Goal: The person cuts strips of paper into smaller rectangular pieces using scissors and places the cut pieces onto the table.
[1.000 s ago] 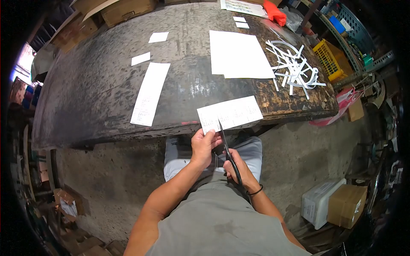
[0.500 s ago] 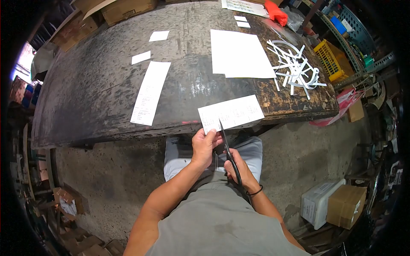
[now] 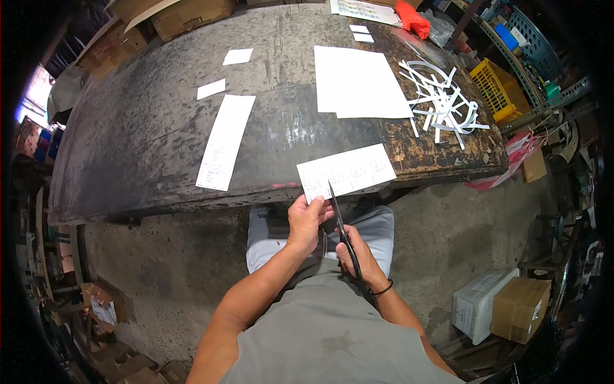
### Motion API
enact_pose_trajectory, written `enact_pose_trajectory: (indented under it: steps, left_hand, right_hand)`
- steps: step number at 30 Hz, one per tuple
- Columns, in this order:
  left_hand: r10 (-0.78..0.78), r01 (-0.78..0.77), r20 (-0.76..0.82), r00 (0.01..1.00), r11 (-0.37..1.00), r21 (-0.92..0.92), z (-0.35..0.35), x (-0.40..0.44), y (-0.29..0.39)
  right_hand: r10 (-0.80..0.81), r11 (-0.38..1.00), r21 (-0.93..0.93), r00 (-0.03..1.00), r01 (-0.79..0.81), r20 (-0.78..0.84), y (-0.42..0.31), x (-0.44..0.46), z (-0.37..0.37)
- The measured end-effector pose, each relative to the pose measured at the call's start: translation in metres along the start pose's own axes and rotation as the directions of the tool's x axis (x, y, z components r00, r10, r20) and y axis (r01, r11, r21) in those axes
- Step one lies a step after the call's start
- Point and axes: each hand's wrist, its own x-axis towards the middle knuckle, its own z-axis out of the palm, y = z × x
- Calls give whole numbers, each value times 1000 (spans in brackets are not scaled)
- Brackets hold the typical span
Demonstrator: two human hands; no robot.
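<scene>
My left hand (image 3: 306,221) pinches the lower left corner of a printed white paper strip (image 3: 358,169), which is held out over the table's front edge. Black scissors (image 3: 343,235) are in my right hand (image 3: 359,251), their blades pointing up at the strip's lower edge, just right of my left fingers. Whether the blades are closed is too small to tell. Left of the strip, a long printed paper (image 3: 226,142) lies on the dark table (image 3: 275,137). Beyond the held strip lies a large white sheet (image 3: 359,82).
Thin paper offcuts (image 3: 444,105) are heaped at the table's right. Small paper pieces (image 3: 238,56) lie farther back. Cardboard boxes (image 3: 192,16) stand along the far edge. A yellow crate (image 3: 497,89) is beyond the right side, and a white bin (image 3: 474,307) stands on the floor.
</scene>
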Motion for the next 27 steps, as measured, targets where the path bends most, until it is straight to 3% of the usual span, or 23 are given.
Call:
enact_pose_trajectory:
  steps: [6,8,27]
  left_hand:
    - [-2,2,-6,1000,1000,9,1,-1,1]
    - [-5,5,-6,1000,1000,11,0,0,0]
    - [-6,6,7,1000,1000,-5,1,0,2]
  right_hand:
    - [-28,998,62,999,31,-43,1,1,3]
    - [12,1000,-26,1000,-12,-21,-6,-1,0]
    - [94,996,-2,996,-94,-7,-5,0,1]
